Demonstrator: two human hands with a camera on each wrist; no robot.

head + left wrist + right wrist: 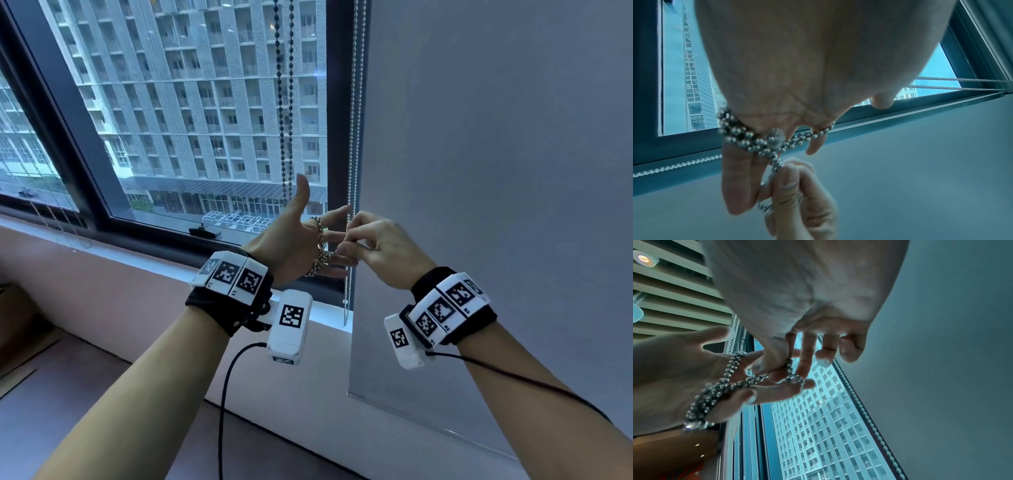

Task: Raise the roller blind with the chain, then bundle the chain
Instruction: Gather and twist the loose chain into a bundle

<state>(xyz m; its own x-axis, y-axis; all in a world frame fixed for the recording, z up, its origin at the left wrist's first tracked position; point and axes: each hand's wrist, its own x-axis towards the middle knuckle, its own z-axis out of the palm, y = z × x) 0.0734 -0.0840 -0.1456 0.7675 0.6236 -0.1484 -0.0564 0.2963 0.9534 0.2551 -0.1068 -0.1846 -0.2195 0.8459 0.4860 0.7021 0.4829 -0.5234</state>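
At far left, a dark-framed window is showing a tall apartment block beyond the glass, and a pale window sill is running beneath it. Just right of centre, a dark bead chain is hanging in front of the pane, apart from the hands. Below it, the left hand is being held palm-up with the thumb raised and the four fingers extended and slightly spread; several turns of the silver ball chain are lying wound across the bases of those fingers, so this hand is serving as a straight-fingered former rather than clasping. The left wrist view is showing the coils bunched at the little-finger side and one strand leading off toward the other hand. Immediately to the right, the right hand is touching the left fingertips; its thumb and index finger are pinching a short loop of the ball chain, while its remaining fingers are curling loosely. Two free lengths of the same chain are hanging vertically behind the hands, along the edge of the frame. At far right, the grey roller blind is hanging lowered, its bottom edge lying below sill level. Both wrists are carrying black straps with white marker-tagged camera units.
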